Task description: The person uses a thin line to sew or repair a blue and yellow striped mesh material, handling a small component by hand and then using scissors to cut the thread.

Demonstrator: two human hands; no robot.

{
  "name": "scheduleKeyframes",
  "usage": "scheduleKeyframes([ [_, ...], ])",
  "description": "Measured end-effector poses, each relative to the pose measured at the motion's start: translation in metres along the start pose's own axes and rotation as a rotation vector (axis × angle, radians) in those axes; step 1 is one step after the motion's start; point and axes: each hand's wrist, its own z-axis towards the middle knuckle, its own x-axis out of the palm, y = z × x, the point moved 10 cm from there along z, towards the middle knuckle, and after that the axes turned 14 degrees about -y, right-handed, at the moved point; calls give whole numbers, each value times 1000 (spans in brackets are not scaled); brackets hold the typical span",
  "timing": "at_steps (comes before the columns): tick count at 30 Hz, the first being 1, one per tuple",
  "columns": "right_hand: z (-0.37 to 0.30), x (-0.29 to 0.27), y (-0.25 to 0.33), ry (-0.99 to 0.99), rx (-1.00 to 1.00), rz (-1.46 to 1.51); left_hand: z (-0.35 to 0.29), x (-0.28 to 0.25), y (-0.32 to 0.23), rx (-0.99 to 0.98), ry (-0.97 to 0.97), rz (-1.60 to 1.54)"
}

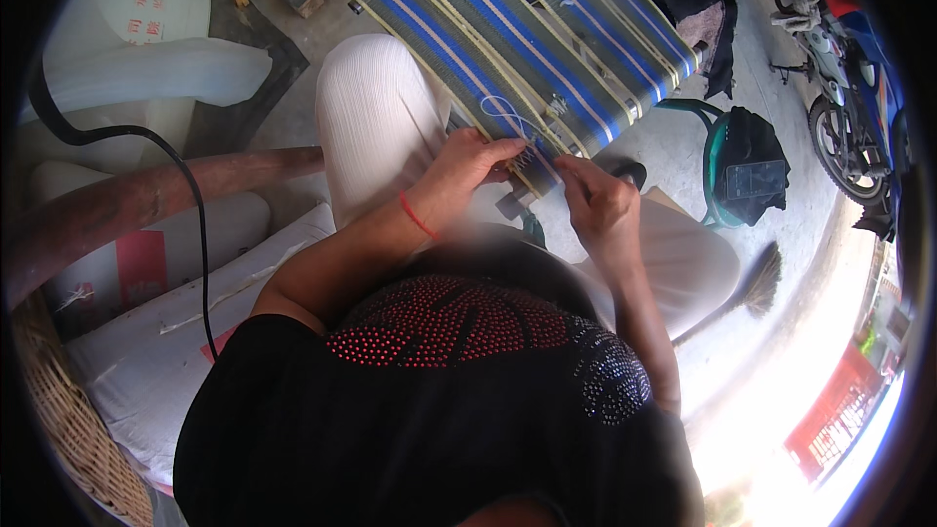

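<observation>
A striped woven panel (556, 49) in blue, green, yellow and white lies stretched out before my knees, with a dark rod end at its far left corner. My left hand (475, 161), a red string round its wrist, pinches the panel's near edge between thumb and fingers. Just above those fingers a thin white cord (506, 109) curls in a loop over the stripes. At the near right corner my right hand (597, 197) is closed, thumb against the bent fingers; what it grips is hidden. Pale thread-like strands show between both hands.
White sacks (176, 332) and a curved reddish-brown wooden bar (176, 197) are at my left, with a black cable (200, 224) hanging across. At right are a green stool (719, 151) with dark cloth and a phone (754, 179), a broom head (761, 278) and a motorcycle (841, 107).
</observation>
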Motion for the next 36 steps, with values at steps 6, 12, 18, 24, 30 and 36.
scheduleKeyframes([
  [6, 1, 3, 10, 20, -60, -120, 4, -5, 2, 22, -18, 38],
  [12, -2, 19, 17, 33, -148, -296, -3, 1, -3, 10, 1, 14],
  [18, -5, 25, 17, 41, -167, -349, 2, -3, -1, 13, -65, 3],
  [24, -8, 24, 19, 3, -205, -292, 6, -3, -2, 32, -88, -15],
  [30, -8, 25, 22, -38, -222, -275, 6, -7, -1, 34, -110, -15],
  [36, -7, 27, 26, -42, -240, -309, 6, -2, -1, 33, -68, -72],
])
